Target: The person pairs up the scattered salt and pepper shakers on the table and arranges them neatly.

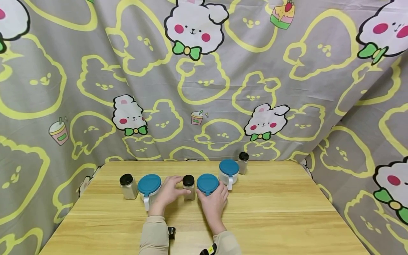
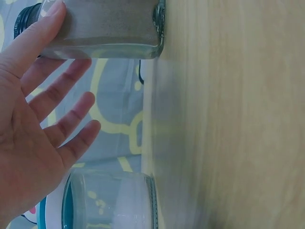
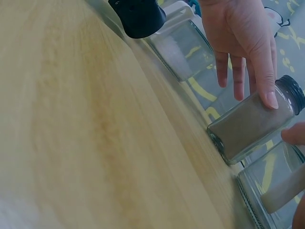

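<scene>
My left hand [image 1: 168, 194] pinches a black-lidded glass spice jar [image 1: 188, 191] of grey-brown powder. In the left wrist view the thumb lies on the near face of the jar [image 2: 107, 31], one finger goes behind it, and the other fingers spread loosely below. My right hand [image 1: 215, 202] grips a blue-lidded glass seasoning pot [image 1: 208, 183] just right of that jar, thumb at its left and fingers round its right side. In the right wrist view, part of the pot [image 3: 271, 179] and only bits of the right hand show.
Left of my left hand stand another blue-lidded pot [image 1: 149, 184] with a white handle and a black-lidded jar [image 1: 128, 187]. Behind the right hand are a third blue-lidded pot [image 1: 228, 170] and a black-lidded jar [image 1: 243, 163]. A patterned curtain [image 1: 204, 88] hangs behind the wooden table [image 1: 280, 219].
</scene>
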